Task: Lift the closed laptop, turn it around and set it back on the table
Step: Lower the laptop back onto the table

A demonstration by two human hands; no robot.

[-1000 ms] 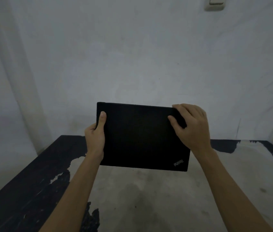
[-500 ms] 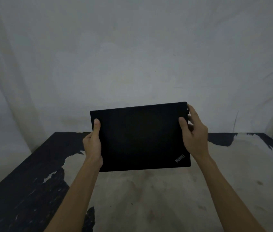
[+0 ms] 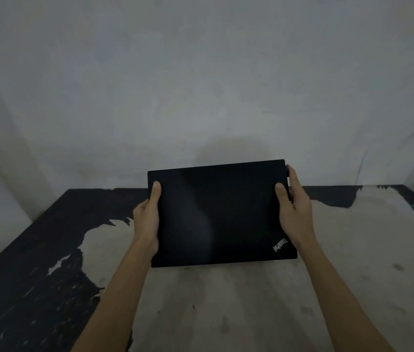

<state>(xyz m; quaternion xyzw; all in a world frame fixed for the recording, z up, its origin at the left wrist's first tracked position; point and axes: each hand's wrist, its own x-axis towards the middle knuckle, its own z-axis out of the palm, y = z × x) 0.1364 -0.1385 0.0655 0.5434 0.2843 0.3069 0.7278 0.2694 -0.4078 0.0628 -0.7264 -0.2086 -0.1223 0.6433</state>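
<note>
I've got the closed laptop (image 3: pixel 221 214) up in both hands, lid facing me, held in front of the far wall (image 3: pixel 201 85) and over the table (image 3: pixel 226 313). It's black, shut, and slightly tilted, its right side sitting a touch higher than the left at the far edge. The ThinkPad logo (image 3: pixel 279 244) shows at the near right corner of the lid, printed at a slant.

My left hand (image 3: pixel 147 219) is clamped on the laptop's left edge: thumb laid up along the lid, the other fingers hidden behind the machine. My right hand (image 3: pixel 295 212) grips the right edge the same way, thumb on the lid near the far right corner, fingers curled around the side and mostly out of sight. Both forearms come up from the near edge of the view, one on each side.

Whether the near edge of the laptop touches the tabletop or hangs just above it, I can't tell from here; the lighting is dim. The table below is worn, a pale bare patch across the middle and right, dark flaking coating along the left side and far edge. A faint sheen runs across the lid's middle.
</note>
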